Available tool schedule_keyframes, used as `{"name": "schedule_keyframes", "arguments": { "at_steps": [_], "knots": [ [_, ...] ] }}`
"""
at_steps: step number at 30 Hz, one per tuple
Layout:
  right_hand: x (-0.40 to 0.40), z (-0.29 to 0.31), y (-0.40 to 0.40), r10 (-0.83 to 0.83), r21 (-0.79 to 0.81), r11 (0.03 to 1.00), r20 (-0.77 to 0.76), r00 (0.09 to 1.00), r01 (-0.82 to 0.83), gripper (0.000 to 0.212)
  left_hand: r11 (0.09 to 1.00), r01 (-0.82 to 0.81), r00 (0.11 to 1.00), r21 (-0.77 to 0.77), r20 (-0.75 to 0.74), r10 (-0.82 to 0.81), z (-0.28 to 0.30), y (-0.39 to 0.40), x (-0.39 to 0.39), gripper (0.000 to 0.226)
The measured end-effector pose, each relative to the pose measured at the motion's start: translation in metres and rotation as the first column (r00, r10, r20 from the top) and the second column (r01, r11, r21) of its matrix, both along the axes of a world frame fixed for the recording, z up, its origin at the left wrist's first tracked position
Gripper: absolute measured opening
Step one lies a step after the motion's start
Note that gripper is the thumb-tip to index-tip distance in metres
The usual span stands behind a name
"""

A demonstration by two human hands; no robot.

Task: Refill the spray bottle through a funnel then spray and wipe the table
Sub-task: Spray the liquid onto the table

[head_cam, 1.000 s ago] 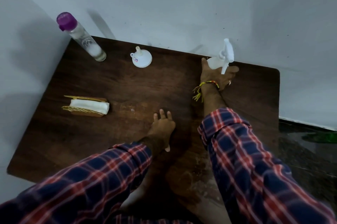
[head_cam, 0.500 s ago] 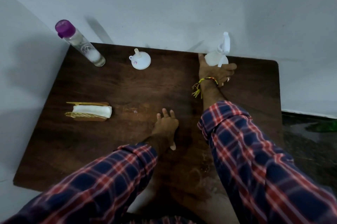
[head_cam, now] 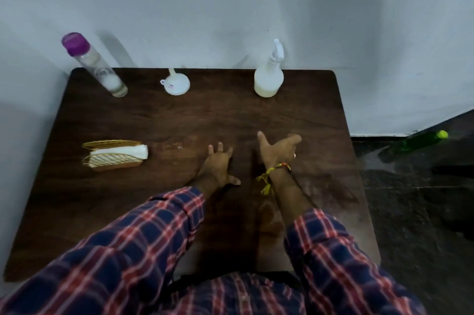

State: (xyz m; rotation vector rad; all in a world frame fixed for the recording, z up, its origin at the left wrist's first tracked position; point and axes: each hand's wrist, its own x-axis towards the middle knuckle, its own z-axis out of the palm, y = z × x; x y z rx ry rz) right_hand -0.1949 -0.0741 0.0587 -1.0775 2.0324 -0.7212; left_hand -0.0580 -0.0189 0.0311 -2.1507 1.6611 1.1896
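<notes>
You are looking down at one dark wooden table carrying four things: one spray bottle, one white funnel, one clear bottle with a purple cap, and one gold wire holder with a folded white cloth in it. Your left hand is lying flat on the wood, fingers loosely spread and gripping nothing. Your right hand is hovering just beside it — thumb and fingers splayed wide, released, holding nothing. The spray bottle is standing upright well beyond your right fingertips, at the far edge. The funnel is sitting beyond your left fingertips, the holder off to their left.
</notes>
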Motion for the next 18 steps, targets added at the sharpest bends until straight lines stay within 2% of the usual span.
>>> {"name": "schedule_keyframes", "arguments": {
  "at_steps": [3, 6, 9, 14, 18],
  "knots": [
    [-0.007, -0.010, 0.040, 0.085, 0.015, 0.996, -0.049, 0.995, -0.085, 0.060, 0.972, -0.113, 0.992, -0.207, -0.081, 0.098, 0.005, 0.043, 0.007, 0.089],
    [-0.004, -0.012, 0.072, 0.189, 0.021, 0.982, -0.086, 0.978, -0.188, 0.034, 0.923, -0.166, 0.985, -0.346, -0.111, 0.136, 0.008, 0.088, 0.022, 0.071],
    [0.010, -0.007, 0.102, 0.320, 0.049, 0.947, -0.119, 0.940, -0.317, 0.015, 0.898, -0.249, 0.968, -0.362, -0.094, 0.231, 0.010, 0.132, 0.053, 0.064],
    [0.043, 0.002, 0.135, 0.491, 0.098, 0.871, -0.121, 0.863, -0.482, 0.006, 0.813, -0.461, 0.871, -0.356, -0.008, 0.491, -0.001, 0.182, 0.117, 0.059],
    [0.074, 0.004, 0.145, 0.553, 0.064, 0.833, -0.120, 0.825, -0.549, 0.004, 0.804, -0.536, 0.818, -0.258, 0.076, 0.570, -0.010, 0.203, 0.155, 0.076]
  ]
}}
